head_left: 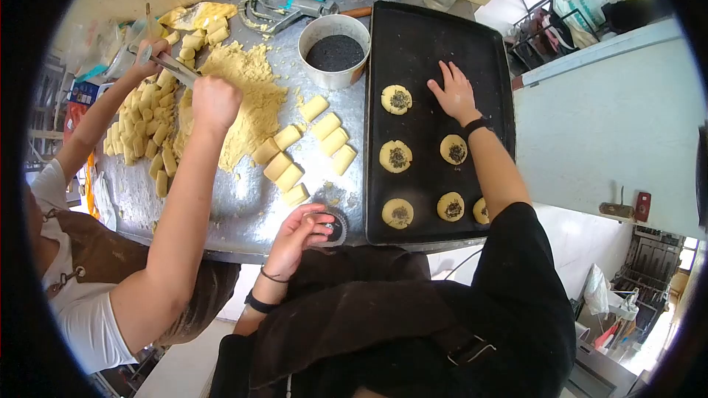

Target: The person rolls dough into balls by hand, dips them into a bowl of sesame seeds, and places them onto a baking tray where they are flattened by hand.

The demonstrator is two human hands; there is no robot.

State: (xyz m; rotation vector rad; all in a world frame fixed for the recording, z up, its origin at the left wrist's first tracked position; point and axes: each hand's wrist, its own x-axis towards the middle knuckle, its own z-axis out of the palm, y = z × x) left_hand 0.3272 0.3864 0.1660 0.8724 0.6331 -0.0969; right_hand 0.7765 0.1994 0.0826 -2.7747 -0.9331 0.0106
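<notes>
Brown apron (346, 332) closest to me, tabletop (243, 232) edge just past it. Tray (424, 37) sits on the right side, cookies (396, 156) on it with dark seeds pressed in the middles; one is partly under my sleeve (509, 250). Right hand (457, 96) palm down on the tray's far half, fingers spread, no grip on anything I can see; can't tell if a cookie is under the palm. Left hand (295, 234) is at the small ridged dish (343, 222) by the tabletop edge, fingers part-curled; can't tell if they pinch anything.

Handling guess: cookies light, soft, crumbly. Edges already show cracks, so flat even pressure only, no side squeeze. To lift one, I'd go underneath, not by the rim. Loose dough pieces (277, 167) left of the tray: probably dent easily, hold mid-body, lightly.
</notes>
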